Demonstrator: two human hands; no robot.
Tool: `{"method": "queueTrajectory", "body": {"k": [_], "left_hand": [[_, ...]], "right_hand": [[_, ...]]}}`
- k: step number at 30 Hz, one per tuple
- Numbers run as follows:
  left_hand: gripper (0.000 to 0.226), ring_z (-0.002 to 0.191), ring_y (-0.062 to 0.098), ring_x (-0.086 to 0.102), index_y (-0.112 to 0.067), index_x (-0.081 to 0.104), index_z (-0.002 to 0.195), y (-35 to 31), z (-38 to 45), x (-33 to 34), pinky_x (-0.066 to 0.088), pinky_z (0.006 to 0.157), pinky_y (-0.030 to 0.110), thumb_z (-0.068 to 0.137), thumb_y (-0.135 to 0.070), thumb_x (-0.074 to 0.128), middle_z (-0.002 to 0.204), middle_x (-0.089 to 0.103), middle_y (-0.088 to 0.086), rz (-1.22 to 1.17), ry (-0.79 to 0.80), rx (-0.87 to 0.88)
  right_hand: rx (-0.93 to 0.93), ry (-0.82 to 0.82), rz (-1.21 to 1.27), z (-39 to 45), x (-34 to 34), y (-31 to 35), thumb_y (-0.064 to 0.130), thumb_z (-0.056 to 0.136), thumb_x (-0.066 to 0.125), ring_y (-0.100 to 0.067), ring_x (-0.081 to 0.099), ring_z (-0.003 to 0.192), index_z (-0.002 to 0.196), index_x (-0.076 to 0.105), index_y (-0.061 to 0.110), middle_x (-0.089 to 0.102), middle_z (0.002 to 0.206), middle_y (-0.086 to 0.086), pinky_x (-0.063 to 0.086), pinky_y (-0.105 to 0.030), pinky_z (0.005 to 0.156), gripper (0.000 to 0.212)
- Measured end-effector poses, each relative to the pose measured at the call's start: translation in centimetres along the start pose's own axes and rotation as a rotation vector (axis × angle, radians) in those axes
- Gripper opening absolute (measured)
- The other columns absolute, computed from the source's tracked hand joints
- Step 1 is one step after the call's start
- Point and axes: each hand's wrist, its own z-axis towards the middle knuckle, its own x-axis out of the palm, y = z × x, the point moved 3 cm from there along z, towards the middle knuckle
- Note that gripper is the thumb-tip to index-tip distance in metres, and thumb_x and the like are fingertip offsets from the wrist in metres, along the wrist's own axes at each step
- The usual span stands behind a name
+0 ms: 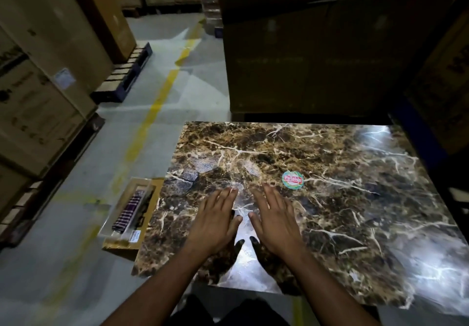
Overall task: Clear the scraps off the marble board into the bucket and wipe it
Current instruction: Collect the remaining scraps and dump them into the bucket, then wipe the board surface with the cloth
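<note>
Fingers straight and spread, both hands lie palm-down over the near middle of the marble board [330,173], holding nothing: the left hand [214,221] and the right hand [275,220] are side by side, thumbs nearly meeting. Whether the palms press on the stone or hover just above it is hard to tell in this dim light. A few flat grey scraps [189,174] sit near the board's left edge, beyond the left hand, so clearing appears not yet finished. A round sticker [292,179] lies just past the right fingertips (it may be a label rather than a scrap). No bucket and no cloth are in view, so wiping looks yet to begin. A windowed box [129,214] rests beside the board's left edge.
</note>
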Motion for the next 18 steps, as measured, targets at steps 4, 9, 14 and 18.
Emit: {"method": "queueTrajectory", "body": {"k": [4,9,14,18], "left_hand": [[0.069,0.153,0.022,0.011,-0.027,0.007,0.16,2.0,0.5,-0.9,0.015,0.123,0.044,0.102,-0.059,0.024,0.167,0.017,-0.003,-0.002,-0.036,0.0],[0.07,0.154,0.021,0.006,-0.028,0.004,0.161,7.7,0.5,-1.7,0.011,0.122,0.042,0.103,-0.057,0.029,0.168,0.012,-0.004,-0.044,-0.037,-0.074],[0.068,0.151,0.023,0.016,-0.026,0.015,0.159,17.2,0.4,-1.1,0.026,0.12,0.048,0.101,-0.058,0.031,0.165,0.024,-0.002,-0.126,-0.085,-0.125],[0.067,0.144,0.026,0.031,-0.021,0.027,0.156,25.9,-0.2,-0.1,0.031,0.116,0.045,0.098,-0.055,0.034,0.158,0.036,0.0,-0.154,-0.082,-0.151]], "right_hand": [[-0.007,-0.005,-0.015,2.0,0.6,1.4,0.058,0.091,0.011,-0.025,0.013,0.155,0.158,0.019,0.028,0.01,0.169,-0.002,0.019,-0.051,0.123,0.074],[-0.044,0.02,-0.008,5.7,2.2,5.6,0.052,0.101,0.03,-0.026,0.012,0.155,0.159,0.02,0.027,0.011,0.169,-0.003,0.019,-0.053,0.122,0.063],[-0.106,0.073,-0.053,9.9,6.1,12.7,0.047,0.103,0.037,-0.028,0.02,0.153,0.158,0.025,0.025,0.022,0.166,-0.005,0.026,-0.049,0.118,0.06],[-0.124,0.132,-0.055,13.9,10.6,19.8,0.052,0.098,0.027,-0.029,0.035,0.143,0.153,0.032,0.023,0.036,0.158,-0.006,0.04,-0.048,0.109,0.063]]}}
